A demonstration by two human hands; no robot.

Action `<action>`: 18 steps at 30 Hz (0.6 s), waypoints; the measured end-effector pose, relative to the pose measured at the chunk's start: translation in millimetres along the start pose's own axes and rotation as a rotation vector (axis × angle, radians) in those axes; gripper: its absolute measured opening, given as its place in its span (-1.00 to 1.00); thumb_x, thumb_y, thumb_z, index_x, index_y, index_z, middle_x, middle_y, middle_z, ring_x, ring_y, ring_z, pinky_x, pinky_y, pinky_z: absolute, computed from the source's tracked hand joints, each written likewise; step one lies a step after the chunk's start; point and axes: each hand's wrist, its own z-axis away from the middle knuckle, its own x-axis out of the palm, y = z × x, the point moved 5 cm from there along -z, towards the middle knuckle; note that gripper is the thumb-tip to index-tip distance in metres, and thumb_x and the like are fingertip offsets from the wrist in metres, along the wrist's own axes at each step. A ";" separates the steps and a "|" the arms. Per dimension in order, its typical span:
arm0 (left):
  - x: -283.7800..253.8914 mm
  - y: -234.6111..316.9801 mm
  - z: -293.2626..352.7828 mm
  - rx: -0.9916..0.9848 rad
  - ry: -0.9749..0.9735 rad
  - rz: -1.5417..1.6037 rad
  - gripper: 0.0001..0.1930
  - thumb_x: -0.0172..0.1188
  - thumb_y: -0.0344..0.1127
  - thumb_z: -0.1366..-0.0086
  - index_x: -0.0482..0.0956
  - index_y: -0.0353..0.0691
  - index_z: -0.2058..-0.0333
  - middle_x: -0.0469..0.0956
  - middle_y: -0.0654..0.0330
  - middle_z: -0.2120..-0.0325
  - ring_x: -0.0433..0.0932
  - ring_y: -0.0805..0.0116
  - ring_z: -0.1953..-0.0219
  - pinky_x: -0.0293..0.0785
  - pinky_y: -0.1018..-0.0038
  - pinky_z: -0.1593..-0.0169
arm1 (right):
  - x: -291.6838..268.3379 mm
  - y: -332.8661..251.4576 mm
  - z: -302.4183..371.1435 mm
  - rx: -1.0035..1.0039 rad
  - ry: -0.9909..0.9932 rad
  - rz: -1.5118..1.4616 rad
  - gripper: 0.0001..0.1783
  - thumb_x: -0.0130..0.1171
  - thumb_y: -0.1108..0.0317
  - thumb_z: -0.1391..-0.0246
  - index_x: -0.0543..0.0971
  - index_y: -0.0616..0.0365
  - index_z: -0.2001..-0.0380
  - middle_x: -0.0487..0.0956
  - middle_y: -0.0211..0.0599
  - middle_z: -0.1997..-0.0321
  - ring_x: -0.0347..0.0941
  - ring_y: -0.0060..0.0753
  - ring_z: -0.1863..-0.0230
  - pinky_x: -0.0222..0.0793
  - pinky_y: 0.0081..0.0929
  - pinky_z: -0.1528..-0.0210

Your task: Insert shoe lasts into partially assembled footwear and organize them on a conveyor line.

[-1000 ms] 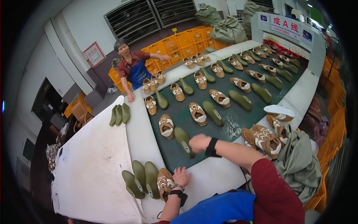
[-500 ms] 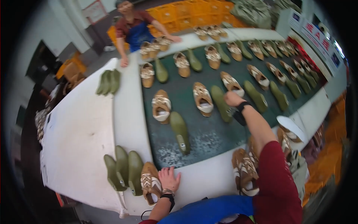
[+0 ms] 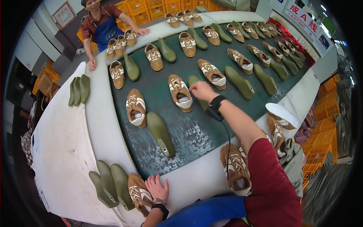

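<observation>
My left hand (image 3: 157, 188) lies flat on the white table border (image 3: 191, 181) with its fingers spread. Beside it is a brown sneaker (image 3: 138, 192) with white stripes. My right hand (image 3: 202, 91) is over a green shoe last (image 3: 193, 80) on the dark green belt, its fingers curled. The hand and wrist cover much of that last, so what the fingers hold, if anything, is hidden. Left of these fingers sits a brown sneaker (image 3: 179, 92); beyond the hand is another sneaker (image 3: 211, 73). A black band with a cord circles my right wrist.
Rows of sneakers and green lasts line the belt (image 3: 181, 145). Several lasts (image 3: 109, 182) lie at the near left, and more sneakers (image 3: 235, 168) at the near right. A co-worker (image 3: 102, 24) stands at the far left, hands on the table. Orange crates (image 3: 151, 9) are stacked behind.
My right hand has moved from beside a sneaker onto the green last left of it. The view has shifted, so things sit further left. My left hand stays flat on the border.
</observation>
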 end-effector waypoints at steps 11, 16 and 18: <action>-0.4 -2.7 4.2 0.021 0.021 0.031 -0.53 0.13 -0.11 0.01 0.36 -0.18 0.12 0.34 0.08 0.17 0.24 0.07 -0.01 -0.01 0.07 -0.13 | 109.4 0.9 -32.3 0.143 -0.320 0.353 -0.79 0.18 0.29 0.24 0.62 0.05 0.44 0.58 -0.18 0.36 0.51 -0.17 0.26 0.41 -0.30 0.21; -2.6 -6.1 0.8 0.009 0.039 0.023 -0.52 0.18 -0.07 0.04 0.39 -0.16 0.14 0.36 0.12 0.19 0.25 0.09 0.01 0.01 0.08 -0.11 | 114.7 -5.7 -35.2 0.129 -0.246 0.422 -0.80 0.15 0.27 0.21 0.62 0.07 0.46 0.58 -0.14 0.39 0.52 -0.16 0.27 0.42 -0.27 0.24; -1.7 -6.2 1.2 0.020 0.040 0.028 -0.52 0.18 -0.06 0.04 0.39 -0.15 0.14 0.35 0.13 0.19 0.25 0.11 0.01 0.02 0.09 -0.11 | 111.8 -1.3 -35.7 0.119 -0.233 0.408 -0.80 0.13 0.27 0.20 0.62 0.07 0.46 0.58 -0.13 0.38 0.52 -0.15 0.27 0.42 -0.27 0.24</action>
